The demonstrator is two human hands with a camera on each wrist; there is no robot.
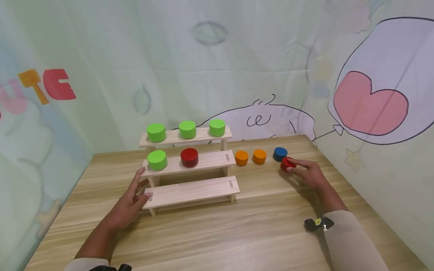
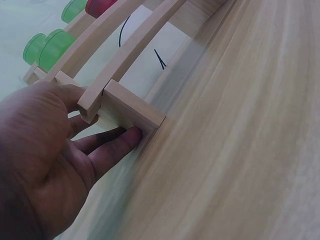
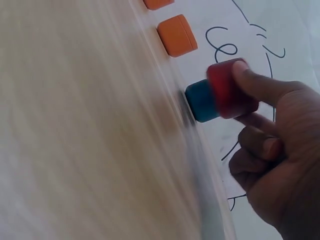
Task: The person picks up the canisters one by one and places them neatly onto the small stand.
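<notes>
My right hand [image 1: 307,174] pinches a small red cylinder block [image 1: 288,164] between thumb and fingers, at the right of the table. In the right wrist view that red block [image 3: 231,90] partly covers a blue cylinder block [image 3: 202,101]. At the left end of a three-step wooden rack [image 1: 193,192], my left hand [image 1: 127,205] grips the lowest step, thumb on top. The left wrist view shows its fingers [image 2: 117,150] against the step's leg. A larger red cylinder [image 1: 189,157] and a green cylinder [image 1: 157,160] stand on the middle step.
Several more cylinders are about: green ones [image 1: 188,129] on the top step, and two orange ones [image 1: 242,158] on the table right of the rack. A printed curtain [image 1: 237,56] hangs behind the wooden table [image 1: 257,226] and at both sides.
</notes>
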